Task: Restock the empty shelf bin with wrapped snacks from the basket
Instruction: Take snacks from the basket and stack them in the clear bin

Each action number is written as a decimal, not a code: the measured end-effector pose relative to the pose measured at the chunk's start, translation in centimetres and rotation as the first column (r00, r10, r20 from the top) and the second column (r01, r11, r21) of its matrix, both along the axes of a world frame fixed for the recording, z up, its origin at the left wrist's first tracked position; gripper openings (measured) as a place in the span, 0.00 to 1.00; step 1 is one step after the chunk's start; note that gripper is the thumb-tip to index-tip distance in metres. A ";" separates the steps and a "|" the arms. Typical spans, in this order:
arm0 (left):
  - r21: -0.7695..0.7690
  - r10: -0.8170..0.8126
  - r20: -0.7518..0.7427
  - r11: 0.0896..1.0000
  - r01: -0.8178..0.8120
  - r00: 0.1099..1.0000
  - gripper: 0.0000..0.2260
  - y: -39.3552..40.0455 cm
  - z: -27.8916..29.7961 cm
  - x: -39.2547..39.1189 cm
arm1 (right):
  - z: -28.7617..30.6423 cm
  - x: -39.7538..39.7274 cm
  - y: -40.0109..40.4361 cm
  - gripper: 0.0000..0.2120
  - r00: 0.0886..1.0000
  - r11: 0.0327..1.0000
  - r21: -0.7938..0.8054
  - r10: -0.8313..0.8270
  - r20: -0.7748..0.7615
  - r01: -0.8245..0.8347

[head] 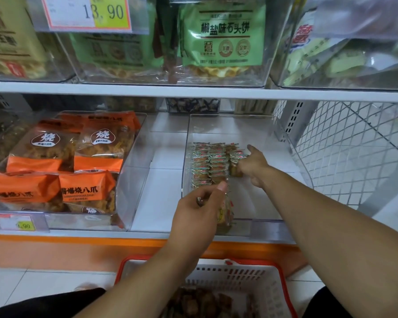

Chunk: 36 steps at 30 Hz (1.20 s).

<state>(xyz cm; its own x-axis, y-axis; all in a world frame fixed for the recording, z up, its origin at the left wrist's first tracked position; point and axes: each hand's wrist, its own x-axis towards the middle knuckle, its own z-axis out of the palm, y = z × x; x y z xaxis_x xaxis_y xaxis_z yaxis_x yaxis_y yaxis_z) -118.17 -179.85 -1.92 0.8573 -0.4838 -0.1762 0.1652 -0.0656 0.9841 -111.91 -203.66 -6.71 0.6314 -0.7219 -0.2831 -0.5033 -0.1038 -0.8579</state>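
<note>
Both hands work at the clear shelf bin [283, 143]. Reaching deep inside, the right hand [254, 167] has its forefinger stretched toward twelve o'clock while the other fingers pinch a wrapped snack [236, 169] at the end of the third row. At the bin's front lip, around six o'clock, the left hand [198, 210] grips a few more crinkly packets [225, 212].

Placing looks like the step in hand: neat rows of snacks [207, 164] fill only the bin's nine o'clock side. Next calls for seating this packet upright, then feeding over the held ones.

Glossy film wrappers, rigid transparent plastic walls; the white perforated basket [246, 278], red-rimmed, sits below at six o'clock holding brown snacks.
</note>
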 end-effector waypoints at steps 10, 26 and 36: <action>-0.028 -0.028 -0.095 0.999 0.026 0.995 0.13 0.4 0.7 0.0 | -0.4 0.5 0.8 0.45 0.993 0.990 -0.083 0.116 -0.014 -0.117; -0.279 0.133 -0.094 0.948 -0.155 0.987 0.16 2.8 2.8 0.8 | 10.8 -10.8 12.1 0.21 0.732 0.833 -0.308 0.552 0.400 -0.460; -0.421 0.014 -0.206 0.901 -0.101 0.978 0.16 3.5 2.4 1.2 | 9.9 -13.5 13.5 0.28 0.870 0.942 0.009 0.307 0.386 -0.337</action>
<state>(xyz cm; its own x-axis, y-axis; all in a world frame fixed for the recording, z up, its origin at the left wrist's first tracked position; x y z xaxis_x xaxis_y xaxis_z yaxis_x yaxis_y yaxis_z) -116.92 -176.36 0.47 0.8560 -0.5007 -0.1289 0.3458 0.3689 0.8627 -125.43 -190.15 3.19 0.8944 -0.4466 -0.0241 -0.0935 -0.1339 -0.9866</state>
